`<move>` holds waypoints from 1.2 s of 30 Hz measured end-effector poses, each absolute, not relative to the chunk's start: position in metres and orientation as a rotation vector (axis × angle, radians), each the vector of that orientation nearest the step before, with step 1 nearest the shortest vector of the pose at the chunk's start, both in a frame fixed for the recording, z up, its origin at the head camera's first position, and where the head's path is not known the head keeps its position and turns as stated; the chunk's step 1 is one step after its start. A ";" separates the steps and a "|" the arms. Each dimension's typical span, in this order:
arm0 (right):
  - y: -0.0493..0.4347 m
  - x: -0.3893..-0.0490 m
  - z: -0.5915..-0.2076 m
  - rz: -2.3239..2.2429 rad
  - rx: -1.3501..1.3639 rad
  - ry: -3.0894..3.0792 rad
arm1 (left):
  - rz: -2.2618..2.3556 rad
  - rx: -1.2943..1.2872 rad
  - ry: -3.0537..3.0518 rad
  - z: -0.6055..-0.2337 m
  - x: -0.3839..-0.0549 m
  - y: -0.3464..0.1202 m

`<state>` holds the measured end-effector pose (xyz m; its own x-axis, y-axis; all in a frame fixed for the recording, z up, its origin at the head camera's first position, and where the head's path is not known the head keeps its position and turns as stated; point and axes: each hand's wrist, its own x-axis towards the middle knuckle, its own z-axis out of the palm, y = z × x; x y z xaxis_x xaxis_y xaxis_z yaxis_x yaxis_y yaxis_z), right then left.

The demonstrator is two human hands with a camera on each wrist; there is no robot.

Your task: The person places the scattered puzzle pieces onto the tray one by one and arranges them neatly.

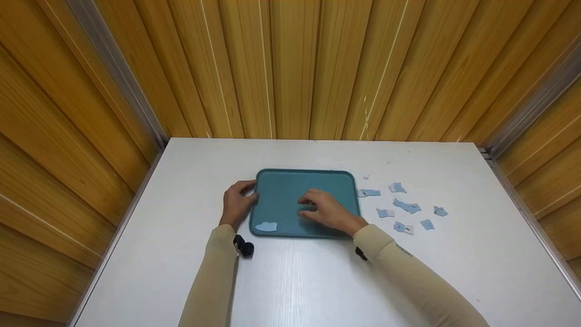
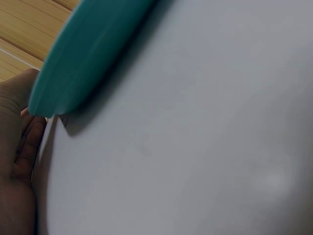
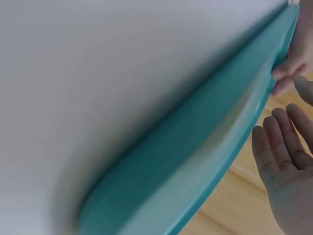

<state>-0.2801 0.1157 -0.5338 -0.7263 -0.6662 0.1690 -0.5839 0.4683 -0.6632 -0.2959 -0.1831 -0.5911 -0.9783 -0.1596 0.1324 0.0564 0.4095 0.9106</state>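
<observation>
Teal rectangular tray (image 1: 281, 190) (rounded corners, raised rim), lying on the desk (image 1: 290, 281). A pale-blue piece (image 1: 267, 226) rests inside, at its near left corner. Irregular blue-and-white pieces (image 1: 407, 206) lie scattered right of it, mutually apart, the closest against or just beside its rim.

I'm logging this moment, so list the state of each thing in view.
Tray: flat on the table
Pale piece: in the tray's near-left corner
Blue-and-white scraps: jagged, scattered right of the tray
Left hand: grips the tray at its left side
Right hand: above the tray, fingers loosely bent, holding nothing visible
</observation>
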 end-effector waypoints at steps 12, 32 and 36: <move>0.169 -0.295 -0.525 -1.159 -0.941 2.685 | -1.614 0.095 -2.446 -0.591 -0.294 -0.183; 0.246 -0.310 -0.528 -1.101 -0.636 2.872 | -1.640 0.085 -2.434 -0.593 -0.295 -0.184; 0.256 -0.312 -0.530 -1.098 -0.586 2.888 | -1.651 0.082 -2.425 -0.593 -0.295 -0.184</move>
<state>-0.3123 0.2564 -0.5296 -0.9305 -0.3414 0.1329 -0.3435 0.6866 -0.6408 -0.2949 -0.1839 -0.5933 -0.9770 -0.1616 0.1389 0.0699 0.3724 0.9254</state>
